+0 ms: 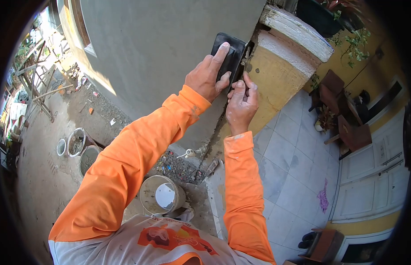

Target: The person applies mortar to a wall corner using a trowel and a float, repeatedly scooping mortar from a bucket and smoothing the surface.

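Observation:
My left hand (209, 75) is wrapped on a dark, flat rectangular float (224, 43), its index finger stretched along the top. The float lies against the smooth grey wall (148, 53), close to the wall's edge. Just to the right, my right hand (243, 102) is closed in a pinch beside the float's lower edge; what it holds, if anything, is too small to make out. Between the grey wall and the yellow pillar (269, 81) runs a dark gap with rough mortar near my right fingertips.
Below my arms stands a bucket (147, 194) with whitish liquid, near a wall tap (187, 153). More buckets (76, 142) stand at the left. A potted plant (318, 17) hangs over the white ledge (298, 33). Chairs (353, 132) stand on the tiled floor (280, 150).

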`<action>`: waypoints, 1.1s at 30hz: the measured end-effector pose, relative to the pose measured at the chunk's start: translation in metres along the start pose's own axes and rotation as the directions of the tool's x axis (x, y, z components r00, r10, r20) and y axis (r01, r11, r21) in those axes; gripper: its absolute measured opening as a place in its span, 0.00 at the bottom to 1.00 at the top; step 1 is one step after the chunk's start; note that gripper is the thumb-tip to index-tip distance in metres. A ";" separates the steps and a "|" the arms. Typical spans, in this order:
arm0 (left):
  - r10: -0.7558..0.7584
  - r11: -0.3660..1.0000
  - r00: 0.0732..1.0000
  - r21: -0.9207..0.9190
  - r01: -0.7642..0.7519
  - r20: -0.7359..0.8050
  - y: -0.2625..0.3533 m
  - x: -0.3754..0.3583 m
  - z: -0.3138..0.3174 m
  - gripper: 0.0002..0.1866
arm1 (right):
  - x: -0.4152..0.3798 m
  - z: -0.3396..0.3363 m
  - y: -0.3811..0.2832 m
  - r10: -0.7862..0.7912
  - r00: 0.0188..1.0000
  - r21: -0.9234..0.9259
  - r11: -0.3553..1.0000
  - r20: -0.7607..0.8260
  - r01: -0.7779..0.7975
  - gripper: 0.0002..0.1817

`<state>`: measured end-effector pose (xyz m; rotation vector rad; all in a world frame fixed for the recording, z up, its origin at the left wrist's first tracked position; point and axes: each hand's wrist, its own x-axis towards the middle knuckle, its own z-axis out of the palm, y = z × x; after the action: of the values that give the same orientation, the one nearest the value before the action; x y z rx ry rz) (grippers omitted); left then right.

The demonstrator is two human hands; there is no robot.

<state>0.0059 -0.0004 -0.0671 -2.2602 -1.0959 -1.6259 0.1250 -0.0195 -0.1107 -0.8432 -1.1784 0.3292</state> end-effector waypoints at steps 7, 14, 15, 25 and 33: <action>0.003 1.000 1.000 -0.004 -0.003 -0.002 -0.001 0.000 0.001 0.38 | -0.017 -0.008 0.022 -0.011 0.999 -0.130 0.991 0.035 0.015 0.13; 0.002 0.999 1.000 -0.047 -0.003 -0.026 0.004 0.001 0.001 0.37 | -0.082 -0.066 0.051 0.079 0.979 -0.286 0.958 0.189 -0.022 0.13; -0.003 0.999 1.000 -0.037 0.002 -0.014 0.004 0.001 0.000 0.37 | -0.083 -0.070 0.046 0.071 0.979 -0.284 0.959 0.189 -0.015 0.13; -0.011 0.999 1.000 -0.038 0.011 -0.007 0.003 0.001 0.000 0.37 | 0.024 -0.046 -0.023 -0.047 0.990 -0.122 0.991 0.131 0.063 0.13; 0.009 1.000 1.000 -0.010 -0.009 -0.009 0.000 0.000 0.002 0.37 | 0.010 -0.052 0.001 -0.024 0.974 -0.158 0.986 0.224 0.061 0.12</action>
<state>0.0073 0.0001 -0.0675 -2.2589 -1.0760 -1.6399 0.1763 -0.0336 -0.1117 -0.9409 -1.4444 0.2991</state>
